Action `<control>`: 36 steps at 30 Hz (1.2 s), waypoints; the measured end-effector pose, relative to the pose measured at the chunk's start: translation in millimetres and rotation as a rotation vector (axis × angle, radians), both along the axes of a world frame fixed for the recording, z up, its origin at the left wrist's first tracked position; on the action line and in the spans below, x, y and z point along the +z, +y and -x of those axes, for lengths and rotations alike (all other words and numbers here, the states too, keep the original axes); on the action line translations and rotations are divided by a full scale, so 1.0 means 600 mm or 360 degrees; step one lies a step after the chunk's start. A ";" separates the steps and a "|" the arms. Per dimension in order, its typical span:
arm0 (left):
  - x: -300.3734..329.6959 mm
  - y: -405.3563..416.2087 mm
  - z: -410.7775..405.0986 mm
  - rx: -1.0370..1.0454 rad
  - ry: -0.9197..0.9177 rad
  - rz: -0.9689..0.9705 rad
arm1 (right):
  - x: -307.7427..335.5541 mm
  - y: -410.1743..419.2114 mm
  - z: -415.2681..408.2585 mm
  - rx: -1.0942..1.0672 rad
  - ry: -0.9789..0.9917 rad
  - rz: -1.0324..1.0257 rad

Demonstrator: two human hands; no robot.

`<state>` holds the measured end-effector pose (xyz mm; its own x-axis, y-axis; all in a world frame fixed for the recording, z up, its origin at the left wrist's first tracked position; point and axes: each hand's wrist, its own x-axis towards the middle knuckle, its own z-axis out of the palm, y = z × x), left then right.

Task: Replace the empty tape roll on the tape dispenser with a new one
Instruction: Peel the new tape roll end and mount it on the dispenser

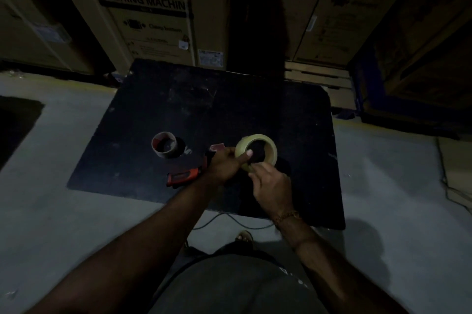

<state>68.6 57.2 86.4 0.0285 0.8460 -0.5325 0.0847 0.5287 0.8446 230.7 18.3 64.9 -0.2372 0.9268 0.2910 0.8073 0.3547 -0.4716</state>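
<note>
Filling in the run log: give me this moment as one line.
step: seating new roll | left hand: on tape dispenser | right hand: on new tape roll | empty core: lying apart on black table

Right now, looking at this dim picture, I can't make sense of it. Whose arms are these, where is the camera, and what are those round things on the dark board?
There is no machine here: a person does the work with bare hands. The single camera sits on their head, looking forward and down, so the arms reach in from the bottom. The left hand and right hand both grip a new tape roll, pale and full, held over a black board lying on the floor. Under the left hand lies a red and black tape dispenser. To the left stands an empty tape core, just a cardboard ring. Behind are big cardboard boxes printed for washing machines. The light is too poor to show whether the roll is already seated on the dispenser.
</note>
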 end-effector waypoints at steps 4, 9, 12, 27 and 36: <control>-0.011 -0.001 0.021 -0.0017 0.0094 -0.0069 | 0.013 0.001 0.003 0.0094 0.0068 0.0002; -0.027 -0.022 0.043 -0.0070 0.0258 -0.0249 | 0.037 0.007 0.000 -0.0178 0.0290 -0.0127; -0.032 -0.028 0.056 -0.0143 0.0331 -0.0348 | 0.060 0.030 0.011 -0.0308 0.0244 -0.0066; -0.011 -0.061 0.075 -0.0015 0.0648 -0.0633 | 0.097 0.056 0.092 -0.0338 0.0164 0.0436; -0.008 -0.073 0.083 -0.0012 0.0614 -0.0684 | 0.093 0.051 0.112 -0.0435 0.0320 0.0461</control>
<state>18.7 13.4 81.4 -0.0926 0.9891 -0.1143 0.4318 0.1433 0.8905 163.5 48.8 120.6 0.0624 0.9977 0.0256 0.7353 -0.0286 -0.6772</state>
